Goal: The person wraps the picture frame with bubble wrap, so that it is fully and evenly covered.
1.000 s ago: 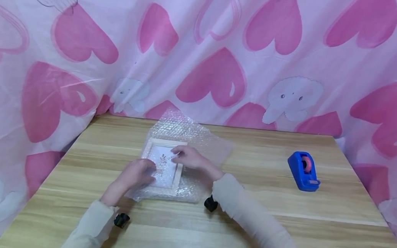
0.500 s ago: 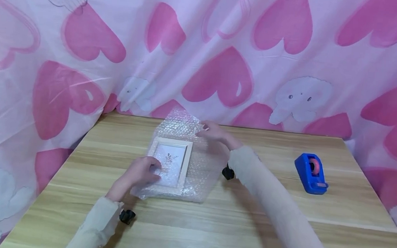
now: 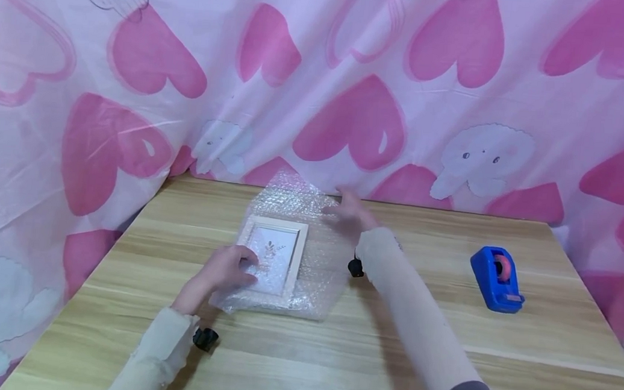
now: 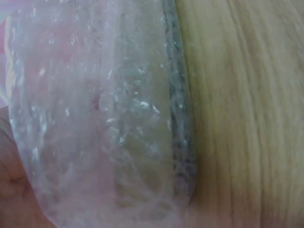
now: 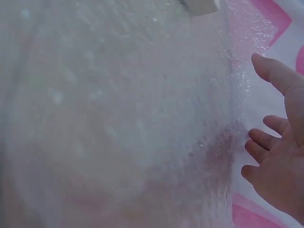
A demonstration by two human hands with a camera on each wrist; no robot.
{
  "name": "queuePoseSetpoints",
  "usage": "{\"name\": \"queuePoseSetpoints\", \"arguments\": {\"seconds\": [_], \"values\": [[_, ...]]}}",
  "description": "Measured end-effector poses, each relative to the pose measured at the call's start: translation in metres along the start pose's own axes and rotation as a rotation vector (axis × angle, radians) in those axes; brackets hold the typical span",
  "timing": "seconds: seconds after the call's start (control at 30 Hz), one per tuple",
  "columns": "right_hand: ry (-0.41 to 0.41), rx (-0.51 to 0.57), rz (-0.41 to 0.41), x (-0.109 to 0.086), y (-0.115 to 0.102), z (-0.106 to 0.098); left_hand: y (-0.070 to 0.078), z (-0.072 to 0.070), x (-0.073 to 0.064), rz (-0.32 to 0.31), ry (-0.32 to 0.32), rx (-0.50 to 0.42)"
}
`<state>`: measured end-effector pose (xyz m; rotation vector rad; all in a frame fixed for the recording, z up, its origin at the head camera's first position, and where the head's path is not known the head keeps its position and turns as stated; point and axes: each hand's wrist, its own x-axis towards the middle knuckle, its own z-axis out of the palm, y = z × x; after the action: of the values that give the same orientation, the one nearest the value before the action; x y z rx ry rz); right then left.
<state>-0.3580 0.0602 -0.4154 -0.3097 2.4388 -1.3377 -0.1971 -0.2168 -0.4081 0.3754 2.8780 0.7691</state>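
On a light wood-grained tabletop (image 3: pixel 289 365), a rectangular cream-white picture frame (image 3: pixel 277 255) holding a print of a small brown sprig is lying face up, left of centre in the head view. A clear bubble-wrap sheet (image 3: pixel 322 262) is extending beneath and beyond it on the far and right sides, while a layer of the same film is covering its left portion. The person's left hand (image 3: pixel 224 267) is resting over the left side of the frame, thumb and fingers spread apart in a curve; in the left wrist view the film is hiding the fingertips, so how firmly they are pressing cannot be told. The right hand (image 3: pixel 351 208) is hovering at the sheet's far right edge, its thumb standing away from its spread, loosely bent fingers, with nothing pinched between them; whether the fingertips are touching the film cannot be told. Blurred film is filling most of the right wrist view. A small black device is hanging at each cream sleeve cuff, one by the left wrist (image 3: pixel 205 338) and one by the right (image 3: pixel 356 267). A blue plastic tape dispenser (image 3: pixel 496 280) bearing a pink roll (image 3: pixel 502 267) is standing well to the right, and the right forearm is lying between it and the frame. Behind the table, a pale pink cloth (image 3: pixel 349 46) printed with darker hearts and white animal figures is hanging in folds.
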Motion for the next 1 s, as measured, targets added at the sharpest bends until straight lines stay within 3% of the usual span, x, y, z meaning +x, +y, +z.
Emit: {"name": "queuePoseSetpoints", "arguments": {"seconds": [0.13,0.23,0.47,0.67,0.8,1.0], "values": [[-0.008,0.195,0.073,-0.003,0.001,0.01,0.0,0.0,0.0,-0.011,-0.005,-0.003],[0.006,0.258,0.061,-0.001,-0.001,0.016,0.0,0.0,0.0,-0.006,0.003,-0.008],[0.115,0.002,-0.157,0.015,-0.014,0.023,-0.001,0.001,0.0,0.01,0.016,-0.012],[0.164,-0.098,-0.327,0.022,-0.033,0.032,-0.003,0.001,-0.002,0.038,0.04,0.0],[0.184,-0.107,-0.349,0.023,-0.048,0.043,-0.004,0.002,-0.001,0.051,0.038,0.006],[0.167,-0.204,-0.347,0.018,-0.063,0.059,-0.004,0.004,-0.002,0.053,0.037,-0.002]]}}
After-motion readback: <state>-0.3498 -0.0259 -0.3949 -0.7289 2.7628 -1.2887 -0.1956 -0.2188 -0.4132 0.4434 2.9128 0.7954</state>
